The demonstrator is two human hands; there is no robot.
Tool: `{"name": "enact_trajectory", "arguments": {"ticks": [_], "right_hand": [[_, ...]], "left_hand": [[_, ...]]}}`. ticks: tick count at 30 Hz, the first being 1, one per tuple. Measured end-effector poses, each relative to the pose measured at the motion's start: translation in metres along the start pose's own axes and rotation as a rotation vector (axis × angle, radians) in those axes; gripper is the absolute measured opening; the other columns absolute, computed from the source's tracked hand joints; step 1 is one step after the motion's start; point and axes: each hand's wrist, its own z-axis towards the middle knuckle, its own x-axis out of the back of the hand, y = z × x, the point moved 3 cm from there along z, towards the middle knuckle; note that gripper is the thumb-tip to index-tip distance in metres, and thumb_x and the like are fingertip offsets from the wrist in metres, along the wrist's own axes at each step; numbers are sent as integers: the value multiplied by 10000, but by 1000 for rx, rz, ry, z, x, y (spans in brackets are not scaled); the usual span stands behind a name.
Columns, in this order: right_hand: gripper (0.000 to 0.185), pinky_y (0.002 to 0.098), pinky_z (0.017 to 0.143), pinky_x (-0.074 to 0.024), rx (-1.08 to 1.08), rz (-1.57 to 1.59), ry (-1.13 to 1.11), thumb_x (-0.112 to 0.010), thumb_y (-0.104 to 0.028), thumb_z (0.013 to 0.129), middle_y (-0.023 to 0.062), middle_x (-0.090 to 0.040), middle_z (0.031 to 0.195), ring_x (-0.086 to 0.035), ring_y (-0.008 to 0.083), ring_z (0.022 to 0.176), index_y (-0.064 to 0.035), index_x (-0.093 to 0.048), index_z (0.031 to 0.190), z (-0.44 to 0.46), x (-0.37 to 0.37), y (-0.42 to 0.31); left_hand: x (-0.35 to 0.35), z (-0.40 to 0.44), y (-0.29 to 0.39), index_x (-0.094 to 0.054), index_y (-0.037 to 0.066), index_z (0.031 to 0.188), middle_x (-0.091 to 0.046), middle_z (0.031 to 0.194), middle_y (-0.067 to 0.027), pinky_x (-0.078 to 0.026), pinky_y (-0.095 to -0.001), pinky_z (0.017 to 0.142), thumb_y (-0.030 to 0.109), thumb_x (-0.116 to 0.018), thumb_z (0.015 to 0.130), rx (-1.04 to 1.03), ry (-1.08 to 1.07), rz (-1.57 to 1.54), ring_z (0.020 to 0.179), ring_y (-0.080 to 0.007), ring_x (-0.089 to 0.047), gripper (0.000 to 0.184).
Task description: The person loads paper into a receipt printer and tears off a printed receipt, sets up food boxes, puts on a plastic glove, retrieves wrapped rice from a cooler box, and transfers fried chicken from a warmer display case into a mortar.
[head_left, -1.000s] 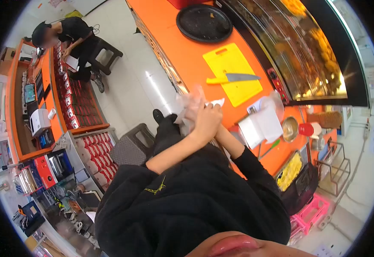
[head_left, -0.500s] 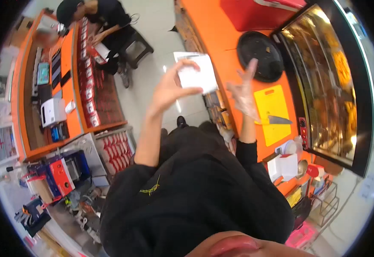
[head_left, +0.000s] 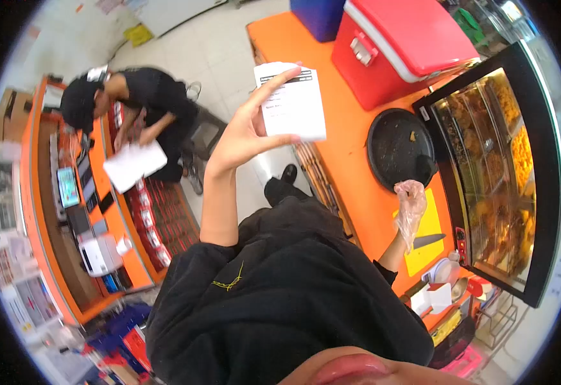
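Note:
In my raised left hand (head_left: 245, 131) is a white printed paper slip (head_left: 293, 109), held at its left side between my thumb and fingers. Its print faces me, with a dark band near the top. My right hand (head_left: 411, 205) wears a clear plastic glove, its fingers curled together at the near rim of a round black pan (head_left: 389, 144). Whether they grip the rim or something small is hidden. A few crumbs lie in the pan. Below my gloved hand is a yellow cutting board (head_left: 425, 260), with a knife (head_left: 429, 240) lying on it.
On the orange counter (head_left: 287, 45) stand a red cooler box (head_left: 370, 70) and a glass food warmer (head_left: 486, 173) at the right. An open white box (head_left: 431, 298) sits nearer me. At the left, a person (head_left: 146, 96) in black handles white paper beside another orange counter.
My view has turned, bringing the cooler fully into sight. The slip's print now shows. My right hand has gone from spread fingers to curled ones by the pan's rim. The other person's paper is lifted higher.

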Motion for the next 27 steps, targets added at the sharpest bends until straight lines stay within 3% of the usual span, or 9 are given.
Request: {"name": "enact_trajectory", "arguments": {"ticks": [3, 4, 9, 11, 13, 16, 18, 23, 27], "right_hand": [[156, 265, 751, -474, 102, 62, 9, -572, 99, 749, 58, -571, 844, -562, 144, 766, -30, -549, 832, 50, -27, -18], [216, 273, 803, -466, 87, 65, -22, -606, 80, 757, 82, -579, 957, -570, 162, 880, -1, -580, 955, 65, -36, -16], [581, 303, 959, -401, 69, -166, -98, -622, 87, 782, 63, -500, 1291, -474, 161, 1185, -30, -473, 1332, 104, -103, -75], [654, 282, 989, -378, -145, 73, -144, -602, 128, 774, 62, -470, 1373, -460, 183, 1246, -68, -435, 1375, 108, -128, -80], [611, 281, 969, -398, -57, -68, -177, -617, 66, 804, 71, -489, 1360, -483, 188, 1224, -68, -440, 1374, 107, -144, -75], [566, 289, 951, -419, -59, -436, -75, -627, -24, 843, 81, -513, 1334, -517, 202, 1181, -51, -435, 1375, 105, -152, -101], [541, 313, 952, -426, -241, -168, 158, -612, -32, 857, 98, -494, 1337, -489, 204, 1184, -40, -435, 1369, 91, -159, -102], [446, 314, 877, -464, -467, 69, 515, -619, -114, 879, 109, -561, 1198, -530, 188, 1081, -26, -503, 1301, 63, -188, -79], [368, 317, 831, -491, -380, 76, 419, -600, -160, 895, 132, -601, 1120, -596, 196, 973, -14, -555, 1231, 118, -230, -109]], "left_hand": [[27, 87, -30, -533, -2, 1279, -519, 1325, -127, -354, -324, 1041, -26, -705, 713, 131, 90, 112, 1235, -199, -467, 592], [34, 118, -41, -665, 34, 1117, -650, 1118, -85, -427, -303, 949, 18, -637, 798, 31, 193, 272, 1070, -171, -581, 321], [47, 343, -116, -731, 71, 924, -704, 795, -139, -516, -343, 685, 179, -550, 869, -298, -33, 781, 732, -230, -682, 218], [27, 446, -143, -716, 31, 920, -668, 832, -207, -537, -403, 697, 178, -516, 821, -486, -20, 1020, 744, -358, -677, 268], [9, 527, -191, -692, -10, 955, -657, 954, -235, -508, -443, 820, 265, -457, 858, -205, -297, 1421, 900, -384, -654, 375], [-18, 571, -254, -657, -46, 1005, -603, 1098, -281, -437, -473, 946, 347, -354, 903, -58, -681, 1369, 1076, -413, -575, 506], [-22, 588, -282, -608, -85, 1063, -557, 1125, -344, -405, -499, 978, 390, -218, 968, -188, -951, 1373, 1069, -481, -546, 621], [-15, 587, -281, -557, -25, 1113, -596, 1119, -280, -437, -516, 923, 280, -210, 949, -96, -950, 1530, 1046, -452, -571, 490], [-1, 612, -249, -475, -4, 1070, -637, 1007, -259, -480, -483, 832, 281, -301, 936, -402, -961, 1290, 943, -434, -608, 360]]}}
